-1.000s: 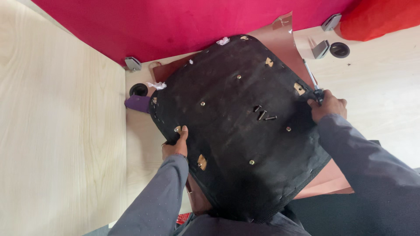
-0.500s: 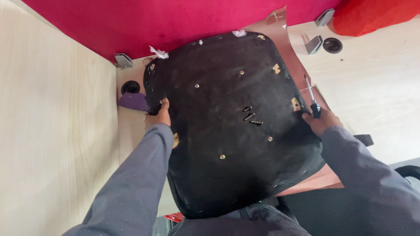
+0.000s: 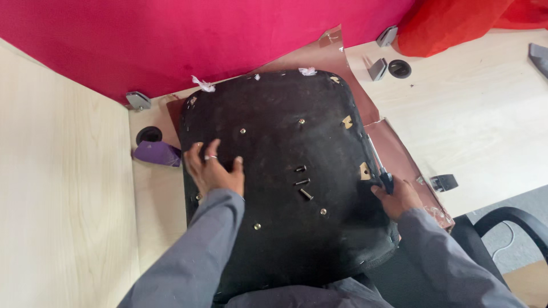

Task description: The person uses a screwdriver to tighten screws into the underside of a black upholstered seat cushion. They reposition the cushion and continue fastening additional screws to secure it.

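A: Where is the black seat pad (image 3: pixel 285 171)?

B: Underside up on the pale desk (image 3: pixel 485 108), just below the pink partition (image 3: pixel 171 34). The left hand (image 3: pixel 214 170) lies flat on its left part, fingers spread; the right hand (image 3: pixel 399 197) at its right edge grips a screwdriver (image 3: pixel 378 162).

A: How would it handle?

B: Probably stiff, bulky, fairly heavy. Best gripped at opposite edges; three loose bolts (image 3: pixel 302 182) near its middle could roll.

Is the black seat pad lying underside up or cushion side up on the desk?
Underside up: the black seat pad shows metal inserts and brackets, with loose bolts lying on it.
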